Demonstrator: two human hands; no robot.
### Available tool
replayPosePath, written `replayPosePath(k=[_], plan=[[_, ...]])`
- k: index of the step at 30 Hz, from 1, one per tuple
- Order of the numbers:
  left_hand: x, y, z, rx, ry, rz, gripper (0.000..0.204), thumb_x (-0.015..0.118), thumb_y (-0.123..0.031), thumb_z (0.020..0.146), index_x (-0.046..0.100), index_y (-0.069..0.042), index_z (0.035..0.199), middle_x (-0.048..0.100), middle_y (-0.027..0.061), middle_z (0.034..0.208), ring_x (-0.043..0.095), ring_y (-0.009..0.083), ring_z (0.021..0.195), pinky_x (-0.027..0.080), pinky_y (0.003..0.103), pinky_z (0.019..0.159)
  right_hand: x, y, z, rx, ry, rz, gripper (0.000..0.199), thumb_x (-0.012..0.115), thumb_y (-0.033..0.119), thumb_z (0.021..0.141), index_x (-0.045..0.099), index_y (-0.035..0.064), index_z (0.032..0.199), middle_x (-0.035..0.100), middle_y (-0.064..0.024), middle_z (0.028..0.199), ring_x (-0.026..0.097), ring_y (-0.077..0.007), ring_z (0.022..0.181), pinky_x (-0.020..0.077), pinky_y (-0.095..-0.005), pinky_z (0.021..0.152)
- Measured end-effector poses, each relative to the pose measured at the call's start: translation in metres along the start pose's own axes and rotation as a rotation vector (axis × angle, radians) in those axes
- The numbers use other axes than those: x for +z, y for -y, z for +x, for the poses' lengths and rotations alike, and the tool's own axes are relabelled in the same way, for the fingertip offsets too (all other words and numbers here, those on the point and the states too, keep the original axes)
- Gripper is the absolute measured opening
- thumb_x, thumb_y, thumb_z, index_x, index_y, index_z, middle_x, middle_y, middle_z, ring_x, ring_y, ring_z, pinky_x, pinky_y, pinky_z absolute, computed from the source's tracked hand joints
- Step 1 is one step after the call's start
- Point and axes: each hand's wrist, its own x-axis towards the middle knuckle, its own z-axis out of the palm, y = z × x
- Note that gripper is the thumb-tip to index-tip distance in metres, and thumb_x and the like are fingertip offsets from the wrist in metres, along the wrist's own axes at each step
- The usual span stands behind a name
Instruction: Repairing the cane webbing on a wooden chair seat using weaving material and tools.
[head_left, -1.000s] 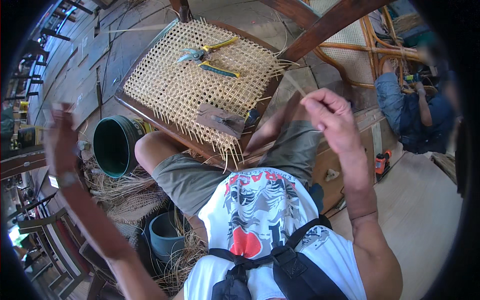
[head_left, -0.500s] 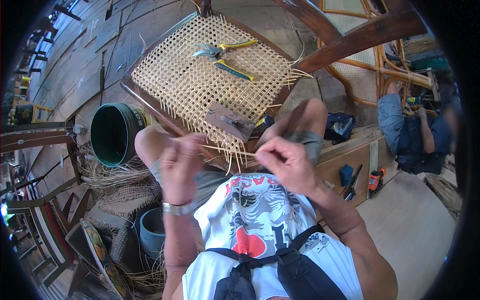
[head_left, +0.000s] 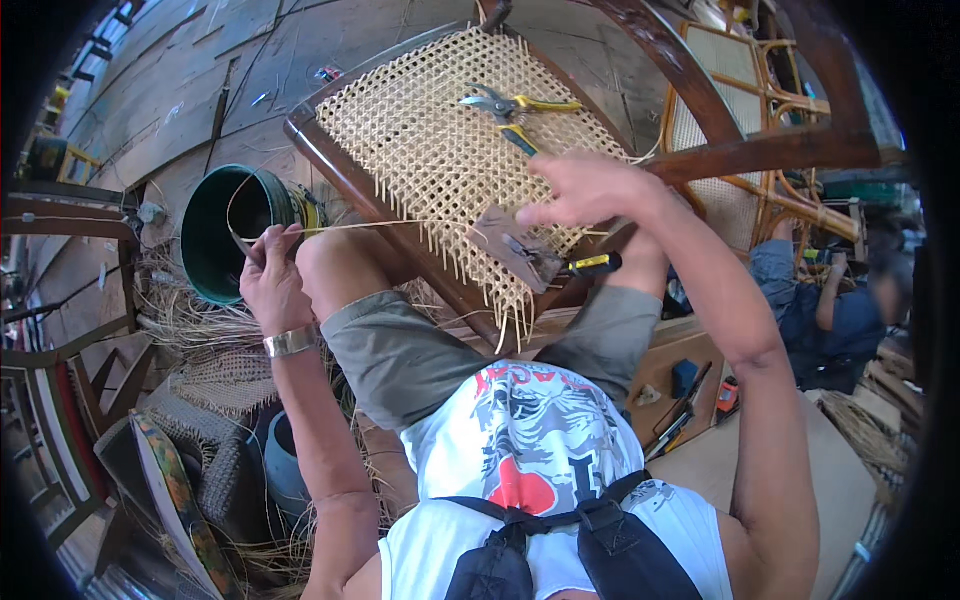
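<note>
My left hand (head_left: 275, 285) is closed on a thin cane strand (head_left: 360, 225), beside the green bucket. From its fingers the strand runs right across my knee to the woven seat, and part of it loops up over the bucket. My right hand (head_left: 590, 192) reaches over the woven cane seat (head_left: 400, 120), thumb and fingers apart, nothing seen in it. Its fingertips come close to the handle of the pruning shears (head_left: 515, 108); whether they touch is unclear. Below that hand, a brown wooden block (head_left: 515, 250) lies on the weave, near a yellow-and-black tool handle (head_left: 595, 264).
The green bucket (head_left: 205, 240) stands left of my knee, above loose cane strips (head_left: 190, 325). A dark wooden chair frame (head_left: 770, 150) rises at the right. Beyond sits a co-worker (head_left: 800, 300). Hand tools (head_left: 685, 400) lie at my right side.
My left hand has moved left toward the bucket, drawing the strand out. My right hand has let go of the strand and reached up over the seat. The seat appears farther right in view.
</note>
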Motion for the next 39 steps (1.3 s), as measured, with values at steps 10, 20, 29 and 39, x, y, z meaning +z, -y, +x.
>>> replayPosePath(k=[10,20,29,39], plan=[[0.000,0.015,0.014,-0.014,0.056,-0.009,0.024,0.066,-0.016,0.099,0.064,0.004,0.112,0.073,0.0165,0.108,0.069,0.0142,0.094,0.050,0.023,0.075,0.047,0.010,0.057,-0.014,0.485,-0.075,0.072,0.074,0.041,0.078,0.057,-0.0173,0.116,0.066,-0.0327,0.105,0.068,-0.0420,0.097,0.0564,-0.0441,0.084],[-0.050,0.019,0.001,-0.173,0.211,-0.088,0.031,0.062,-0.030,0.102,0.064,-0.006,0.120,0.069,0.0050,0.114,0.034,0.0015,0.054,0.024,0.017,0.045,0.023,0.019,0.026,-0.170,-0.372,0.199,0.075,0.070,0.045,0.081,0.046,-0.0119,0.124,0.070,-0.0278,0.088,0.070,-0.0433,0.082,0.0571,-0.0482,0.071],[-0.065,0.043,0.048,-0.443,0.286,-0.314,0.025,0.058,-0.028,0.103,0.061,-0.003,0.106,0.044,-0.0040,0.065,0.026,0.0032,0.047,0.019,0.020,0.041,-0.027,-0.104,-0.267,0.365,-0.480,0.597,0.053,0.072,0.046,0.088,0.062,-0.0030,0.105,0.069,-0.0131,0.082,0.070,-0.0244,0.073,0.0572,-0.0383,0.064],[-0.029,0.030,0.092,-0.078,0.507,0.235,0.041,0.059,-0.004,0.097,0.054,-0.005,0.138,0.056,0.0111,0.135,0.054,0.0148,0.106,0.046,0.025,0.083,0.396,-0.091,-0.380,1.410,-0.413,0.747,0.047,0.069,0.038,0.084,0.067,0.0070,0.119,0.069,-0.0236,0.115,0.065,-0.0373,0.111,0.0522,-0.0441,0.093]])
